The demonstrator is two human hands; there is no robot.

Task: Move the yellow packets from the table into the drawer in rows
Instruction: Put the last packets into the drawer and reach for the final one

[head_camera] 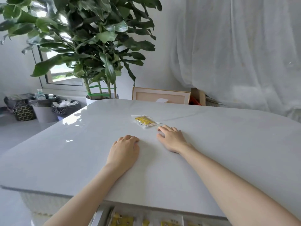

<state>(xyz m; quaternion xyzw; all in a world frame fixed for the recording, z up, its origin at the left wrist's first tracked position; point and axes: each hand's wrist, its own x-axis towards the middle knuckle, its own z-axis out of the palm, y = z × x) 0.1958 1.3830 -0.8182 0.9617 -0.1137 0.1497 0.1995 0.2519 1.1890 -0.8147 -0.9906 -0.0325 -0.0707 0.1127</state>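
1. Take the yellow printed packet in its clear plastic wrapper point(145, 121) as your marker. It lies flat on the glossy white table point(73, 160) and is the only packet visible on the tabletop.
2. Your right hand point(171, 138) sits just on your side of that packet, to its right. The fingers are spread and lightly bent, holding nothing, and the fingertips look just short of the wrapper.
3. Your left hand point(125, 149) rests on the table nearer you than the packet and to its left. Its fingers are loosely curled under and hold nothing.
4. The open white drawer point(99, 216) is well back from the packet towards you, under the table's near edge. Yellow packets point(121, 221) already lie side by side inside it.
5. You appear to be at the reach for the final pick-up.
6. Next, pinch the thin wrapper by its edge, since it lies flat and slippery, then carry it back and continue the row.
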